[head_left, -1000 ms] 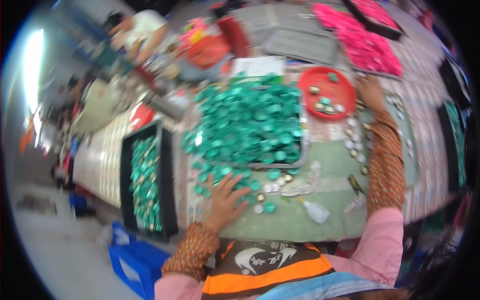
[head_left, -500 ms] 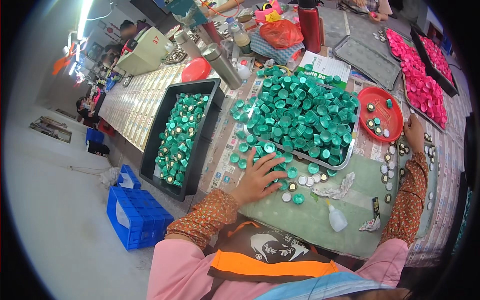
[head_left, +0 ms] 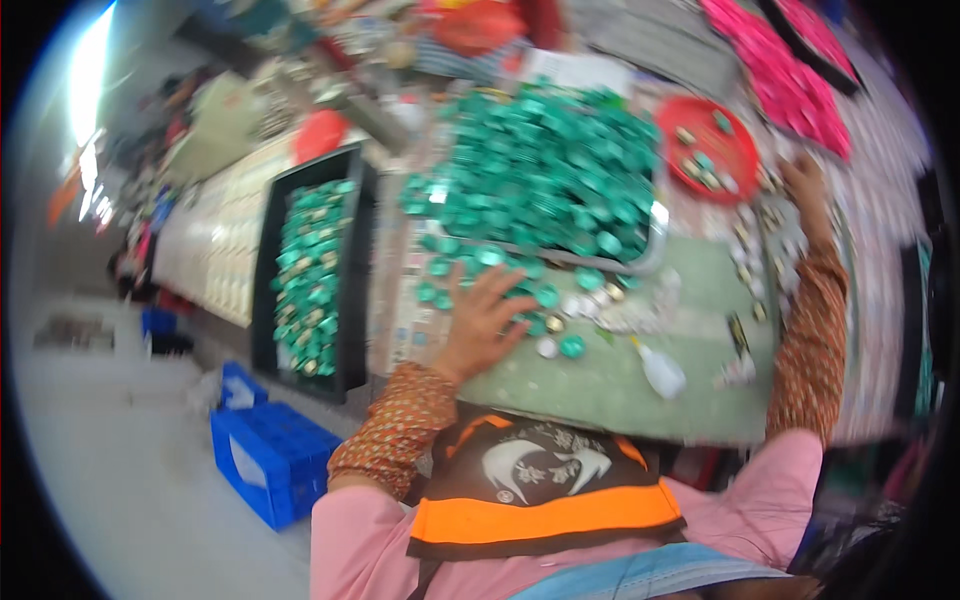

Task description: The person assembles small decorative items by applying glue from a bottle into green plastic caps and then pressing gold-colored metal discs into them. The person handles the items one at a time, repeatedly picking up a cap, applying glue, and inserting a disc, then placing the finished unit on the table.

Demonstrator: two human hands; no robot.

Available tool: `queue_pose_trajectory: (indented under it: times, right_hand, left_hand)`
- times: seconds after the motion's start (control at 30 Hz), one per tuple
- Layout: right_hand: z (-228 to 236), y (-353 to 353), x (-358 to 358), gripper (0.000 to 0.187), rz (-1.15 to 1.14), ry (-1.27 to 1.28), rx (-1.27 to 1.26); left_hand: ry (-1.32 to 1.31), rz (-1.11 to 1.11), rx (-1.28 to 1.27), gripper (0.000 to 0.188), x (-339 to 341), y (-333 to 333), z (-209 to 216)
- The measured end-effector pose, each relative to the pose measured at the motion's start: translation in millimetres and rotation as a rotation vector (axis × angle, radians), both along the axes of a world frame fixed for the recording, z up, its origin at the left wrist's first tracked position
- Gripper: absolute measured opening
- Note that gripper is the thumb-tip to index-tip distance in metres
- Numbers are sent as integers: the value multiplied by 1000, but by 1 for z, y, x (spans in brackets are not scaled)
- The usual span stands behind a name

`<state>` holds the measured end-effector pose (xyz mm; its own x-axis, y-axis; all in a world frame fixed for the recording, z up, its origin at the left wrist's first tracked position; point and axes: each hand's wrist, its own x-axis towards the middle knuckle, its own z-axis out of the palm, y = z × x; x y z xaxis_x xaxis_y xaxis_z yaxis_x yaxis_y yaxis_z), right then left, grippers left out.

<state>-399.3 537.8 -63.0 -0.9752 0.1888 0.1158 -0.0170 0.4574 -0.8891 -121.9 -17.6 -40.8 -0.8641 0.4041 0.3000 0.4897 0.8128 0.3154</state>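
Observation:
My left hand (head_left: 483,320) lies with its fingers spread over loose green fluted cups (head_left: 490,256) at the near left of a heaped tray. That metal tray (head_left: 655,240) is piled with green cups (head_left: 550,170). Beside my left fingertips are small round white and gold-topped pieces (head_left: 555,323). At the right, my right hand (head_left: 808,195) reaches to the table beside a red round plate (head_left: 665,125), close to scattered small round pieces (head_left: 742,250). Motion blurs its fingers, and I cannot make out whether anything is between them.
A black tray (head_left: 360,210) of filled green cups stands at the left. A white squeeze bottle (head_left: 660,372) and crumpled white material (head_left: 628,318) lie on the green mat (head_left: 590,405). Pink cups (head_left: 790,85) fill trays at the far right. A blue crate (head_left: 275,455) stands below left.
The whole view has shifted and blurred, with the table's things now higher and farther left in the picture. Both hands stay near the same things.

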Motion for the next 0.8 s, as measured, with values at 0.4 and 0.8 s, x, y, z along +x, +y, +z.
queue_pose_trajectory:
  times: [0.4,0.8]
  right_hand:
    - [27,-149,172,24,370,64,642]
    - [55,55,300,57,-787,-364,882]
  left_hand:
    - [72,-16,-83,23,1,13,1]
    - [123,-20,-38,25,4,10,-2]
